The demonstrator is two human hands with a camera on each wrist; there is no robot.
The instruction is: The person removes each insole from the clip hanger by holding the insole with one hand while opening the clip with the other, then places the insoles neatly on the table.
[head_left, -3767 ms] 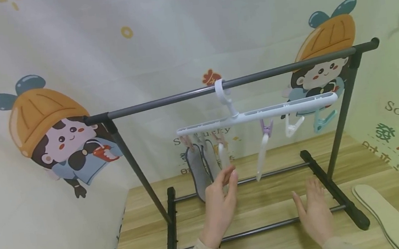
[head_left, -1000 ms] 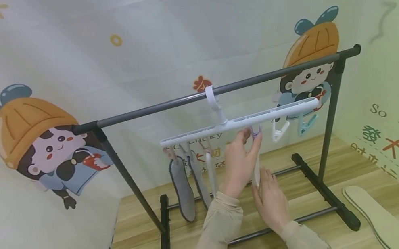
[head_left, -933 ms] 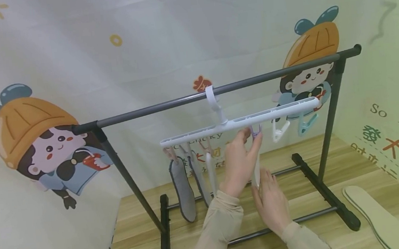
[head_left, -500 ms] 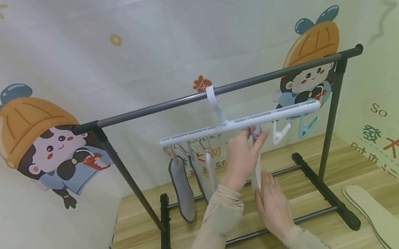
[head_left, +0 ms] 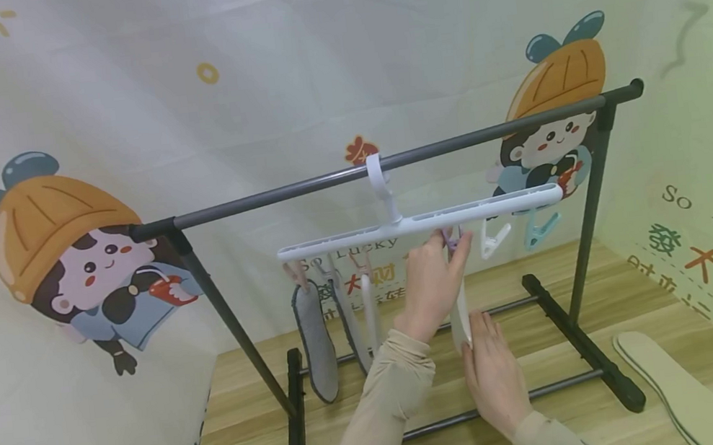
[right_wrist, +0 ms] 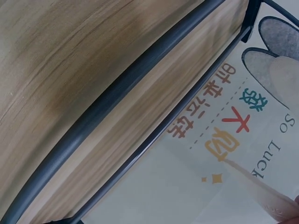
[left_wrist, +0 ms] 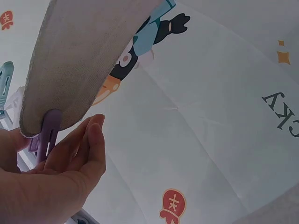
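Observation:
My left hand pinches a purple clothespin under the white hanger. From that clothespin hangs a pale insole, turned nearly edge-on in the head view, its end caught in the clothespin's jaws. My right hand is held upright with its fingers straight, right at the insole's lower end. To the left, a grey insole, a second grey insole and a white insole hang from other clothespins. The right wrist view shows the pale insole but not the right hand.
A black rack carries the hanger by its hook. Right of the purple clothespin hang a white clothespin and a teal clothespin, each holding nothing. Stacked cream insoles lie on the wooden floor. Printed fabric stands behind.
Since the oldest frame, my left hand has risen rightward to the purple clothespin and my right hand has moved left to the insole. Lately the hanger has shifted slightly left; the right hand has lowered a little.

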